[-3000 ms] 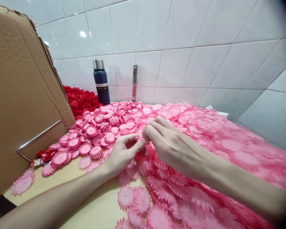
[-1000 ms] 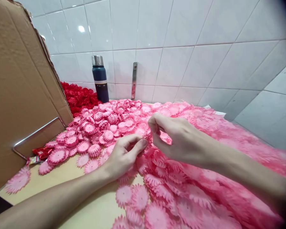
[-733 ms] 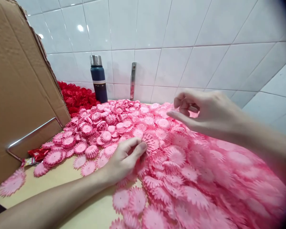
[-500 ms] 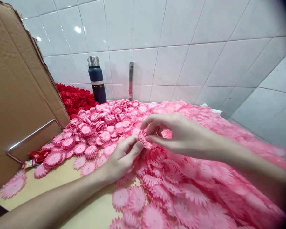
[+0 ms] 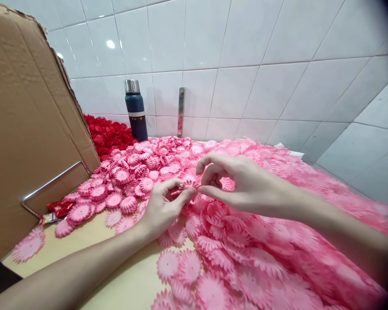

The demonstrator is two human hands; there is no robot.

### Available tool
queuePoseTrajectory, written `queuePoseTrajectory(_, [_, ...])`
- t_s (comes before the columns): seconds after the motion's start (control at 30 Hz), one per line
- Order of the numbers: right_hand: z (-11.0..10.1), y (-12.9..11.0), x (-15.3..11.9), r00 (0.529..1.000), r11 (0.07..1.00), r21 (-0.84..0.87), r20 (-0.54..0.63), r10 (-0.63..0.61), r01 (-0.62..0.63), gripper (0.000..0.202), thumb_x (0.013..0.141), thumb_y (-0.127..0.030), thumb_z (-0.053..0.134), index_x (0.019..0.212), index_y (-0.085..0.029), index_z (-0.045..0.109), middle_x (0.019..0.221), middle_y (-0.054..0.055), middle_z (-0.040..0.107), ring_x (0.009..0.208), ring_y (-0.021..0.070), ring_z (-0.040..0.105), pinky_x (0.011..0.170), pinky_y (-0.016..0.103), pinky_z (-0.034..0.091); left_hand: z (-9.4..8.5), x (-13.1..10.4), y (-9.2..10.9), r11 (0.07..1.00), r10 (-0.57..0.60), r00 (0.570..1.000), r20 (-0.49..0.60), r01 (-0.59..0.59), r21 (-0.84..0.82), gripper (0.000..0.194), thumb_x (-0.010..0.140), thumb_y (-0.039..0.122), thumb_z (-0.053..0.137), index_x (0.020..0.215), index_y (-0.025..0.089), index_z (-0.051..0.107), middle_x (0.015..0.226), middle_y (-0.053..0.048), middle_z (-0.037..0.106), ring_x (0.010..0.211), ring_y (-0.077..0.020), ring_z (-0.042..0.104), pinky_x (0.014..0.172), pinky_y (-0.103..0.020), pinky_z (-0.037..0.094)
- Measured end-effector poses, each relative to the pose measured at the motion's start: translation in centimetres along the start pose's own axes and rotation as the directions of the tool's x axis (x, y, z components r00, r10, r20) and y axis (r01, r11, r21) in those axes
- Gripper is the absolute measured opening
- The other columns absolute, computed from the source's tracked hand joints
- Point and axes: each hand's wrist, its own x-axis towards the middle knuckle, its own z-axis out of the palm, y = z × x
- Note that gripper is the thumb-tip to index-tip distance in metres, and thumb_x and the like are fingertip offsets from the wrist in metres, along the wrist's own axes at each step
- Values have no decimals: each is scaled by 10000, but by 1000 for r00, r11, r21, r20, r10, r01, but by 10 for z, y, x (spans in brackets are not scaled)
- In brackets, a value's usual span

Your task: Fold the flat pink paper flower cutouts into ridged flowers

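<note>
Between thumb and fingers, my left hand (image 5: 168, 204) pinches a small pink petal piece (image 5: 188, 185) with scalloped edges. Just to its right is my right hand (image 5: 236, 178), its fingers curled and the thumb stretched toward the piece, with a gap between thumb and index finger. Nothing can be made out between those fingers. Both hands are over a large heap of pink petal pieces (image 5: 255, 254). Smaller curled pink pieces (image 5: 121, 175) are piled behind and to the left of my left hand.
A cardboard box (image 5: 29, 112) with a metal wire handle (image 5: 56, 181) stands at the left. Behind are red petal pieces (image 5: 110, 134), a blue bottle (image 5: 136, 112) and a metal strip (image 5: 181, 112) on the tiled wall. A red wrapper (image 5: 61, 208) lies near the box.
The petal piece has turned in my left hand and now lies flatter. My right fingers, which were at its edge, are now slightly apart from it. The view has shifted slightly.
</note>
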Motion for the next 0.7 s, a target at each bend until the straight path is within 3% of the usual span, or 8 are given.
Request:
queuePoseTrajectory(0.2, [3, -3, 2, 1000, 1000, 9, 22, -7, 7, 134, 856, -256, 552, 946, -163, 588, 867, 53, 674, 742, 145, 616, 666, 294, 504, -2, -2, -1, 993, 31, 1000, -5, -30, 113, 345, 859, 412, 553, 652, 137, 532, 590, 26, 439, 542, -89, 388, 505, -224, 316])
queuePoseTrajectory(0.4, [6, -10, 3, 999, 1000, -13, 24, 21, -21, 145, 847, -293, 579, 857, -163, 643, 798, 38, 675, 692, 142, 602, 649, 296, 485, 0, -3, 1, 996, 18, 1000, -11, -17, 90, 374, 860, 424, 543, 612, 150, 490, 571, 30, 409, 537, -94, 371, 506, -227, 309])
queuePoseTrajectory(0.7, [13, -6, 1, 997, 980, -184, -24, -74, 68, 152, 832, -135, 532, 785, -167, 673, 742, 41, 673, 678, 145, 600, 633, 284, 457, 1, -2, 4, 1000, -10, 998, 70, 10, 8, 366, 882, 431, 503, 647, 152, 486, 602, 28, 417, 555, -95, 386, 520, -229, 321])
